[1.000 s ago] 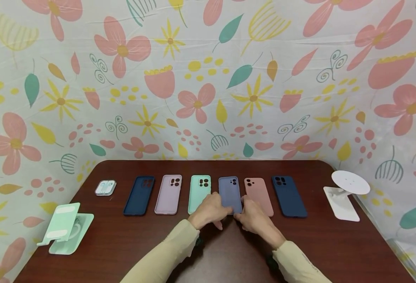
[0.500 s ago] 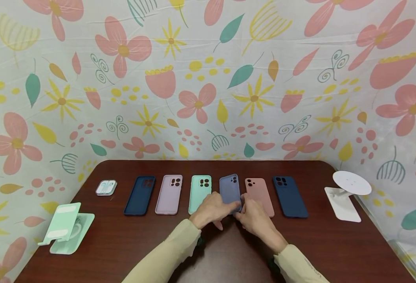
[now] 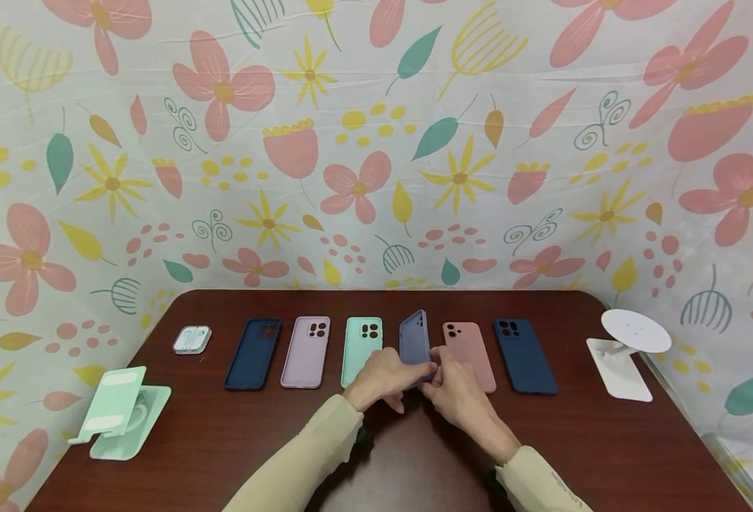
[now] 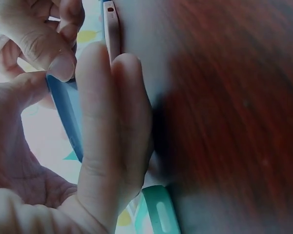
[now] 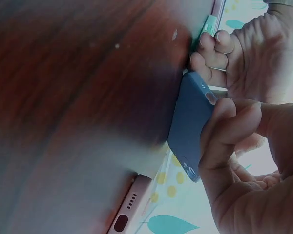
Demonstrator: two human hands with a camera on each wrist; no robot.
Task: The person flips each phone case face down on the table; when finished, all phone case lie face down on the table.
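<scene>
A blue-grey phone case [image 3: 414, 340], between a mint phone case [image 3: 358, 347] and a pink phone case [image 3: 468, 352], is tipped up with its right long edge raised. My left hand [image 3: 382, 375] holds its near end, thumb at the edge in the left wrist view and fingers [image 4: 95, 117] across the other side. From the right, my right hand [image 3: 462, 398] pinches the near right corner; in the right wrist view its curled fingers [image 5: 229, 129] lie over the edge. Part of the case is hidden behind the hands.
Left of the mint case lie a lilac case [image 3: 306, 352] and a dark navy case [image 3: 252, 353]; a blue case [image 3: 525, 355] lies at the right. Boxed earphones [image 3: 192, 340] and a mint stand [image 3: 120, 412] are far left, a white stand [image 3: 619, 366] far right.
The blue-grey phone case has gone from lying flat to tilted, its right side rising and its face turning left. Both hands have stayed nearly in place at its near end.
</scene>
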